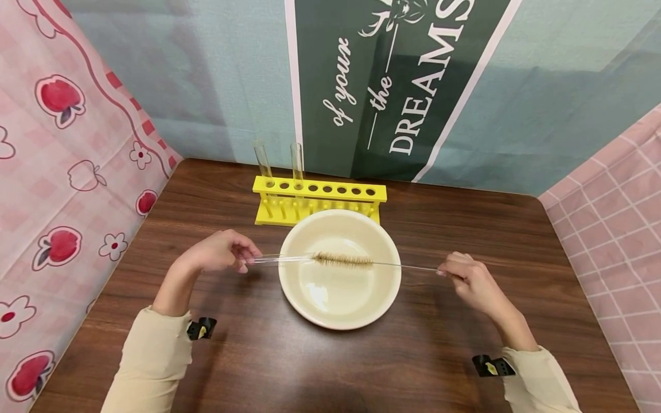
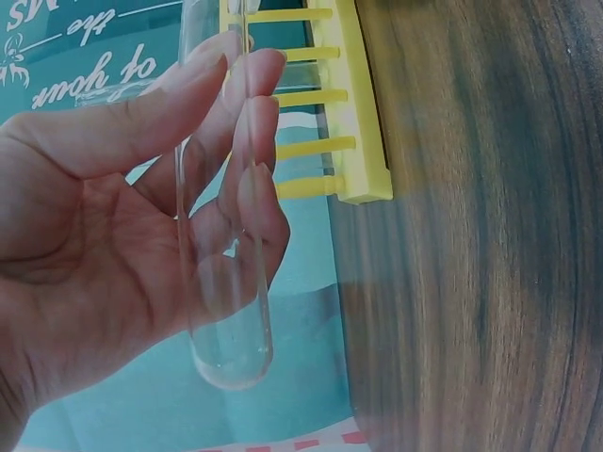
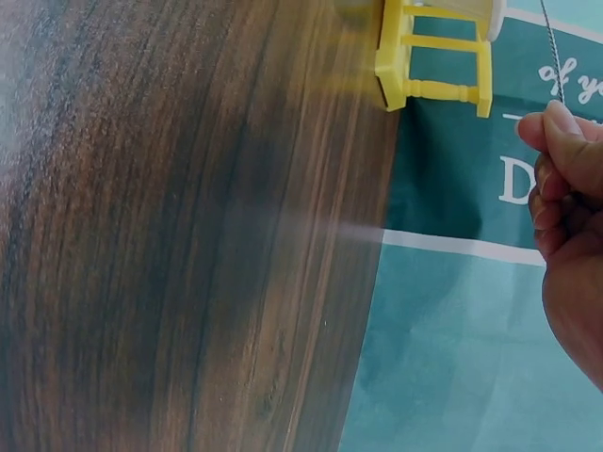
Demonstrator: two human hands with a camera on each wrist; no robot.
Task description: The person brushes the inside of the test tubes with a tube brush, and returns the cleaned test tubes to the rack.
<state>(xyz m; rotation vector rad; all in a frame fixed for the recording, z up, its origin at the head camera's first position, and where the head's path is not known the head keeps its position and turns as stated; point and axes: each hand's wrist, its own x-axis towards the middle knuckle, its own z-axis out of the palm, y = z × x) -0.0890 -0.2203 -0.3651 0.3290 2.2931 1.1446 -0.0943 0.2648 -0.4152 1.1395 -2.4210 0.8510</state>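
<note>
My left hand (image 1: 223,252) holds a clear glass test tube (image 2: 231,320) between thumb and fingers, its rounded closed end toward the wrist. The tube lies about level, its mouth reaching over a cream basin (image 1: 338,324). A test tube brush (image 1: 343,260) with tan bristles stretches above the basin in line with the tube. Its bristle tip meets the tube's mouth; how far inside it sits is hard to tell. At the right, my right hand (image 1: 472,281) pinches the end of the brush's twisted wire handle (image 3: 554,47) between thumb and forefinger.
Behind the basin stands a yellow test tube rack (image 1: 320,189) holding two upright glass tubes (image 1: 296,163) toward its left end. All rest on a dark wooden table (image 1: 279,367). A printed cloth (image 1: 217,86) hangs along the table's back edge, with pink sheets at both sides.
</note>
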